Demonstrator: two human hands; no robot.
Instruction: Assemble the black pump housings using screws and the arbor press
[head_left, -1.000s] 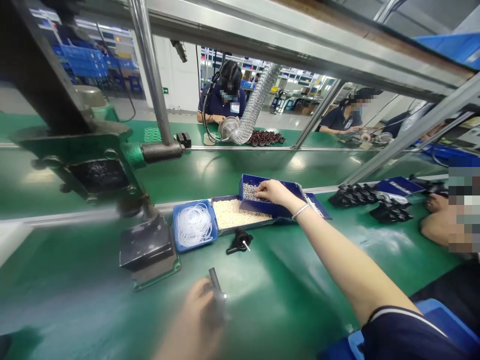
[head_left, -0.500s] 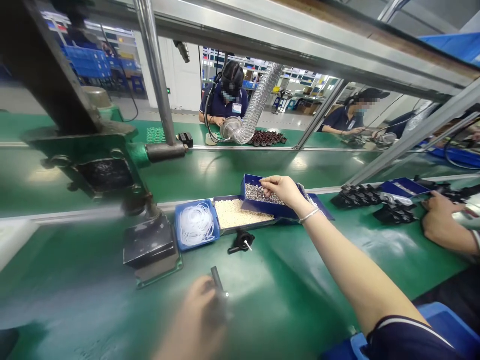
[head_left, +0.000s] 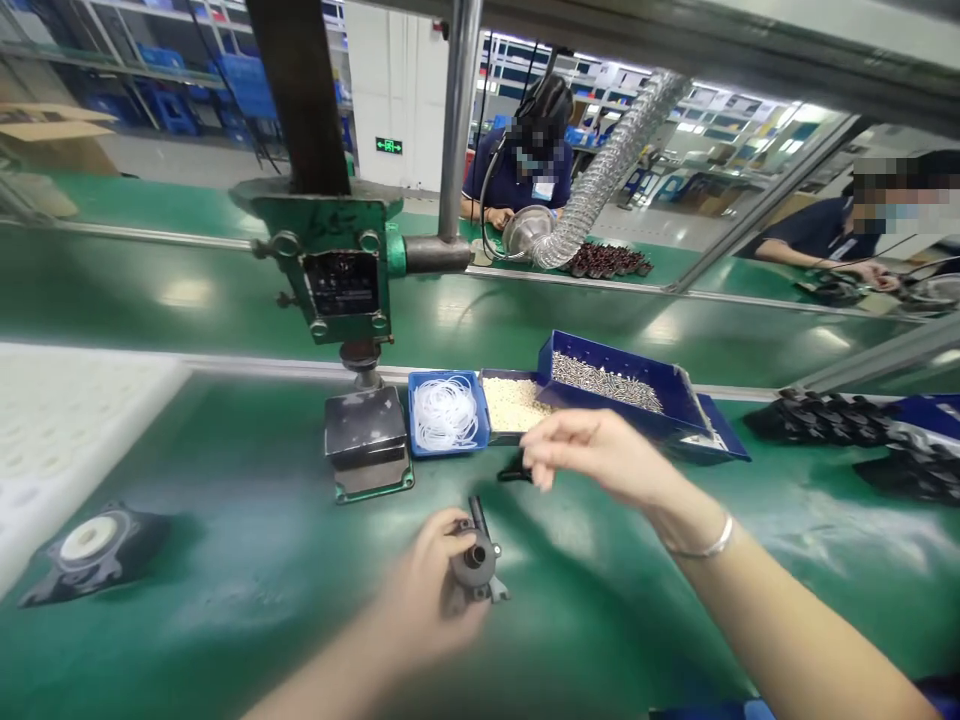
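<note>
My left hand is closed around a dark round housing with a short pipe, over the green bench. Above and to the right, my right hand has its fingers bent together; what they hold, if anything, is too small to name. Partly behind those fingers lies a small black part on the bench. A blue bin of small metal screws sits behind my right hand, overlapping a tray of cream-coloured pieces. Left of that is a blue tray of clear rings.
A green press stands over a black block. At the left lies a dark part with a white disc, beside a white tray. Black parts are at the right. People sit across the bench.
The view has swung left. My right hand has left the screw bin and come down near the small black part. My left hand and the housing show more clearly.
</note>
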